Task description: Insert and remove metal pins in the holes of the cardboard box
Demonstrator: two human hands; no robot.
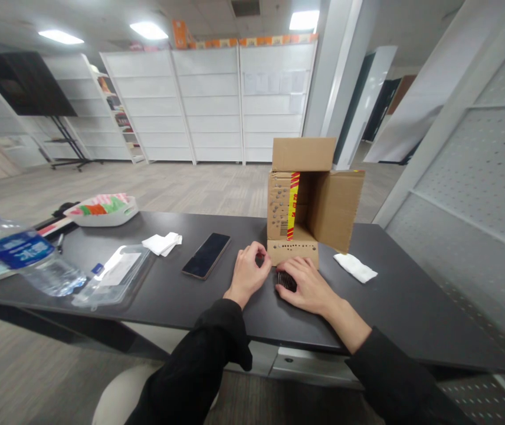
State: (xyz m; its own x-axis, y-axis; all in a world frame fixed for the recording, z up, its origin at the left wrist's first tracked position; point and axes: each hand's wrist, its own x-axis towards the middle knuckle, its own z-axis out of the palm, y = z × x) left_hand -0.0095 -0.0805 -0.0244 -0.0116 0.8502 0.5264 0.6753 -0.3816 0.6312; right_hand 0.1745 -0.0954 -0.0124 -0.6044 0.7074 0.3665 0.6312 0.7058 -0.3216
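A cardboard box [277,203] stands on the dark table with its flaps spread. Its left front flap carries yellow-red tape [294,206] and several small round grey spots. A row of small dark holes runs along the lower front flap [294,254]. My left hand [248,270] is beside that flap's left end, thumb and forefinger pinched together; whatever is between them is too small to make out. Just in front of the flap, my right hand [306,284] curls around a dark ribbed bundle [286,280] of thin pieces, partly hidden by the fingers.
Left of my hands lie a phone [207,255], a folded white tissue [163,243], a clear plastic case [113,277] and a water bottle [26,254]. A white tray [106,218] with colourful items stands at the back left. Another tissue [355,268] lies right of the box.
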